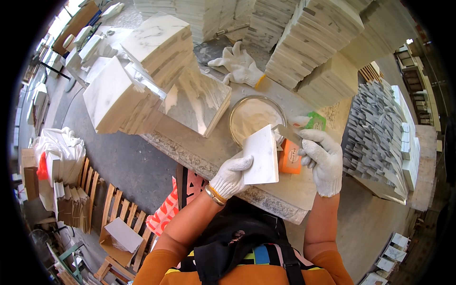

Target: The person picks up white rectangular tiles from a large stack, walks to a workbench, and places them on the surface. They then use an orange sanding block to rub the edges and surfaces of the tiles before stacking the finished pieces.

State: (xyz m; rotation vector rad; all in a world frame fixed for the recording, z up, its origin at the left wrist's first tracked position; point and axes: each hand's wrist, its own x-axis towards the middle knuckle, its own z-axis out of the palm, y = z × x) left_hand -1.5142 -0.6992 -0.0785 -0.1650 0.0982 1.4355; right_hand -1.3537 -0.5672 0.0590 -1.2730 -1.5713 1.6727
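My left hand (232,175), in a white knit glove, grips a white marble tile (261,159) by its left edge, tilted up above the bench. In my gloved right hand (322,159) is a putty knife (289,136), its flat metal blade close to the tile's upper right edge. Just beyond the tile stands a round tin (254,114) of cream-coloured paste, partly covered by the tile. An orange hand pad (289,156) lies between the tile and my right hand. Past the knife is a small white and green item (313,121), its kind unclear.
Tile stacks (161,45) stand on the bench's left, beside a veined tile block (197,102). A spare white glove (239,64) lies at the back. Taller tile stacks (313,42) rise at the far right. Many grey strips (373,137) cover a surface farther right. Wooden pallets (123,213) sit lower left.
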